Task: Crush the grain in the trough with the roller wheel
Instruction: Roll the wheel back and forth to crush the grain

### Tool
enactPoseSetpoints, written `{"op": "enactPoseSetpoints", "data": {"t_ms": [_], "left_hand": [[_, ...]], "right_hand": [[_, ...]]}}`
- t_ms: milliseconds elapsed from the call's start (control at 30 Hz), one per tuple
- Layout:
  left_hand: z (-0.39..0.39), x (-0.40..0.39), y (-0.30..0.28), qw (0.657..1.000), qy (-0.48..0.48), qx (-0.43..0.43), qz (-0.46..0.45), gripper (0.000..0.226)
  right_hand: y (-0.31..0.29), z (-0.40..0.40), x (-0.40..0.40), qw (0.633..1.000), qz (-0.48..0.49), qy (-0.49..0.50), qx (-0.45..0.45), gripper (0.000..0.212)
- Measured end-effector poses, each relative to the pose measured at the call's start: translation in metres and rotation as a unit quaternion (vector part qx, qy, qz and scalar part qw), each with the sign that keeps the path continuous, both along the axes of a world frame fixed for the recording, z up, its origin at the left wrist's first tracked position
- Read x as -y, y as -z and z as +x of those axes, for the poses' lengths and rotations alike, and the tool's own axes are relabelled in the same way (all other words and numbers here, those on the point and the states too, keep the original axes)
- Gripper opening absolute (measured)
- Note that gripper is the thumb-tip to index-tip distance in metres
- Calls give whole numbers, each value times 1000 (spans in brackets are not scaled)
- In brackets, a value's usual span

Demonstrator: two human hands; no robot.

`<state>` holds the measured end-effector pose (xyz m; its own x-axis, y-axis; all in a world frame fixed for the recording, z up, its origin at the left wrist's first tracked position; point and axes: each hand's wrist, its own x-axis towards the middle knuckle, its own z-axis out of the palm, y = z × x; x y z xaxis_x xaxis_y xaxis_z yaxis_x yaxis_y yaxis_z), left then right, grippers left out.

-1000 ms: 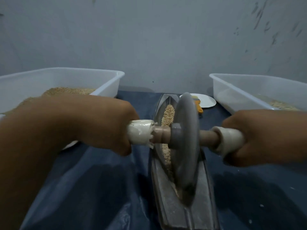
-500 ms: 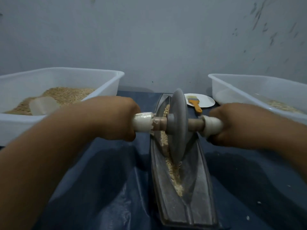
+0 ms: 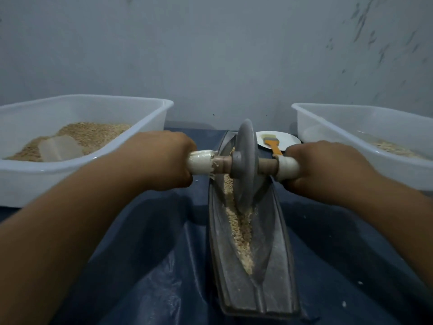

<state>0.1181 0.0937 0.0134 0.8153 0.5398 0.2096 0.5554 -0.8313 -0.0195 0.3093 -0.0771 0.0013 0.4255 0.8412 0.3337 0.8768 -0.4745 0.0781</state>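
Two bare forearms enter from the lower corners of the frame, sleeveless as far as visible. Left hand [image 3: 164,158] and right hand [image 3: 325,167] wear no gloves, rings or watches.

The roller wheel [image 3: 244,165] is dull grey on a brown axle with white-wrapped handle ends, and the trough [image 3: 269,266] under it is grey, dusted pale, holding tan grain [image 3: 241,228]. Left and right of the trough stand translucent white tubs [image 3: 150,118] on a dark blue table [image 3: 152,266]; behind it an orange-handled brush [image 3: 273,146] lies on a white plate [image 3: 289,139]
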Motion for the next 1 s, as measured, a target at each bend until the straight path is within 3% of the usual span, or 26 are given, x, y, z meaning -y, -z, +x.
{"op": "enactPoseSetpoints", "data": {"t_ms": [100,200,267,333,400,467,533,600,667,767,833,900,1000], "left_hand": [[-14,6,-12,996,21,-70,-51,19],[-26,15,-25,985,61,-128,-95,37],[-26,14,-25,984,60,-132,-103,40],[-18,8,-16,990,35,-89,-99,30],[-7,1,-4,998,18,-15,-57,19],[1,-4,5,999,7,44,-4,14],[2,-4,6,999,5,47,-1,15],[-3,-3,0,999,4,-9,-32,16],[-14,3,-9,996,7,-73,-55,20],[-27,14,-22,990,32,-125,-52,31],[-27,17,-24,991,37,-122,-45,31],[-19,12,-17,995,21,-87,-46,22],[-3,3,-1,1000,6,5,-18,14]], "right_hand": [[-17,1,20,986,-86,-52,-136,21],[-34,-10,39,933,-183,-89,-296,43],[-37,-12,41,919,-194,-96,-330,46],[-30,-11,33,947,-151,-73,-273,42],[-14,-7,17,988,-72,-23,-135,29],[-1,-8,4,1000,-2,19,0,22],[3,-8,-1,998,15,20,49,23],[-4,-7,6,1000,-15,-12,21,23],[-16,-7,19,993,-65,-53,-78,21],[-35,-17,37,946,-170,-79,-264,38],[-37,-17,38,928,-197,-79,-306,39],[-29,-14,31,954,-149,-59,-255,31],[-7,-9,10,999,-26,0,-41,23]]}}
